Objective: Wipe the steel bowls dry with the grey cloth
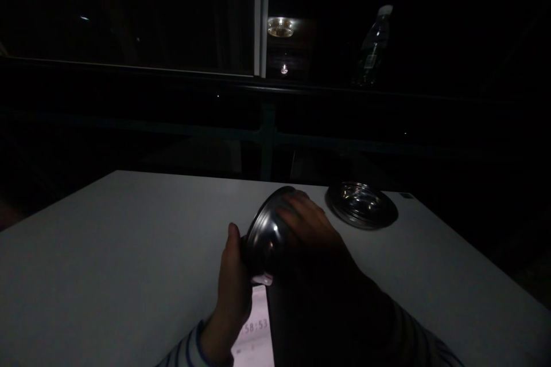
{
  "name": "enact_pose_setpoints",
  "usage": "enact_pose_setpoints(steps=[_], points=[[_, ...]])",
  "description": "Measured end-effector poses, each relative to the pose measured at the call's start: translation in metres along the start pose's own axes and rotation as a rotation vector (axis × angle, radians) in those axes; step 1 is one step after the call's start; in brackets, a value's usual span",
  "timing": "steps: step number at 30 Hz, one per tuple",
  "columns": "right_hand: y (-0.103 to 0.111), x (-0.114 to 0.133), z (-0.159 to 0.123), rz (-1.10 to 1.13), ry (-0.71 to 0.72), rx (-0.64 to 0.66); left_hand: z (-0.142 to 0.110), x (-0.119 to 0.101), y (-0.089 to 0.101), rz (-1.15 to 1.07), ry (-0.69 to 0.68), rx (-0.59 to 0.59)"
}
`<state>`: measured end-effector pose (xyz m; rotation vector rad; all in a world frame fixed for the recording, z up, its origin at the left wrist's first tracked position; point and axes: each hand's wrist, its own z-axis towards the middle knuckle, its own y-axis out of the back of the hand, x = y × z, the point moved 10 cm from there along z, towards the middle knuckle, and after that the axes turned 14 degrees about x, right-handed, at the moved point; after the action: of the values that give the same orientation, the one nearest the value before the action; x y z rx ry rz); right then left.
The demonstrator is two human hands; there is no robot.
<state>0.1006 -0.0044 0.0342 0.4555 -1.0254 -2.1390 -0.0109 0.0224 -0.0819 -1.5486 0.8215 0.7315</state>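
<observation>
A shiny metal bowl [269, 238] is tilted on its side above the white table, between my two hands. My left hand [232, 284] grips it from the left, thumb pointing up near the rim and the other fingers hidden behind. Across the bowl's rounded outside lie the fingers of my right hand [316, 226], slightly blurred and mostly in shadow. Below the bowl, a lit phone screen [256, 332] displays digits ending in 58:53, partly covered by my left hand and right arm. A small pale thing [262, 280] at the bowl's lower edge is too unclear to name.
Shallow metal dishes [361, 206], seemingly stacked, stand at the table's far right. The white table [129, 252] ends at a dark railing [267, 132]. Beyond it, a capped plastic bottle [372, 49] stands on a ledge beside a window frame [261, 17]. The surroundings are very dark.
</observation>
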Motion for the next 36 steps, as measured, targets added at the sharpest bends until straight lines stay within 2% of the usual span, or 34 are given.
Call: enact_pose_setpoints(steps=[4, 6, 8, 12, 14, 18, 21, 24, 27, 31, 33, 36], points=[[-0.025, 0.050, -0.012, -0.113, 0.220, 0.101, 0.001, -0.004, -0.008, -0.138, 0.014, 0.041], [-0.034, 0.060, -0.014, -0.142, 0.289, 0.146, 0.002, -0.004, -0.009, -0.161, 0.014, 0.064], [-0.028, 0.049, -0.009, -0.115, 0.253, 0.107, 0.002, -0.001, -0.009, -0.127, 0.016, 0.076], [-0.002, -0.001, 0.007, -0.006, -0.033, 0.021, -0.001, 0.004, -0.008, -0.015, -0.013, 0.073], [0.001, -0.005, 0.010, -0.003, -0.059, 0.040, -0.002, 0.006, -0.008, -0.011, -0.003, 0.063], [-0.017, 0.037, 0.001, -0.090, 0.156, 0.059, -0.003, 0.007, -0.004, -0.167, 0.055, -0.011], [-0.038, 0.062, -0.014, -0.130, 0.317, 0.018, 0.001, -0.004, 0.001, -0.295, 0.031, -0.059], [-0.055, 0.065, -0.027, -0.167, 0.399, 0.024, 0.009, -0.017, 0.000, -0.386, -0.005, -0.014], [-0.058, 0.059, -0.034, -0.181, 0.445, 0.043, 0.014, -0.021, 0.004, -0.423, -0.024, -0.006], [-0.044, 0.049, -0.026, -0.149, 0.380, 0.082, 0.013, -0.016, 0.009, -0.399, -0.043, -0.043], [-0.035, 0.037, -0.016, -0.141, 0.291, 0.087, 0.011, -0.012, 0.006, -0.365, -0.032, -0.021], [-0.019, 0.009, -0.005, -0.122, 0.091, 0.016, 0.009, -0.009, 0.004, -0.334, -0.048, -0.031]])
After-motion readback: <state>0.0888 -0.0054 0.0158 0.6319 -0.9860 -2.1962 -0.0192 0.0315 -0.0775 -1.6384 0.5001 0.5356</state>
